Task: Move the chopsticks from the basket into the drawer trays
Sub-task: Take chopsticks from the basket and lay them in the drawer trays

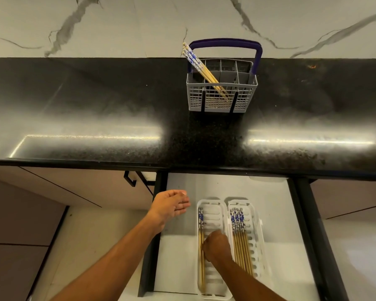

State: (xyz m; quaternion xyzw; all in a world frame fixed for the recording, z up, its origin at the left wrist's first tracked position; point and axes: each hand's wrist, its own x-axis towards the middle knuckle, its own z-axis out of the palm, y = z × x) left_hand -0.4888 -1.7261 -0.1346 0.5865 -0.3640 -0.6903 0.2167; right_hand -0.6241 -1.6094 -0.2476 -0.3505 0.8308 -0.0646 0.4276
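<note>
Two white trays are seen side by side in the open drawer [276, 213] below the black counter [96, 105]. The right tray [259, 242] holds a bundle of chopsticks [240, 233] laid lengthwise, blue-patterned ends away from the viewer. In the left tray [215, 276] a smaller set of chopsticks [201, 240] is laid along its left side. The right hand [216, 246] is placed low in the left tray, its fingers curled and touching those chopsticks at mid-length; whether they are pinched or only pressed cannot be told. The left hand [172, 205] is held above the drawer's left part, apart from the trays, fingers relaxed and nearly straight, nothing grasped. On the counter, against the marble wall [139, 22], a grey basket [220, 103] with a purple handle [226, 42] is stood, and several more chopsticks [201, 66] are leaned in it, tilted to the left, patterned ends upward.
</note>
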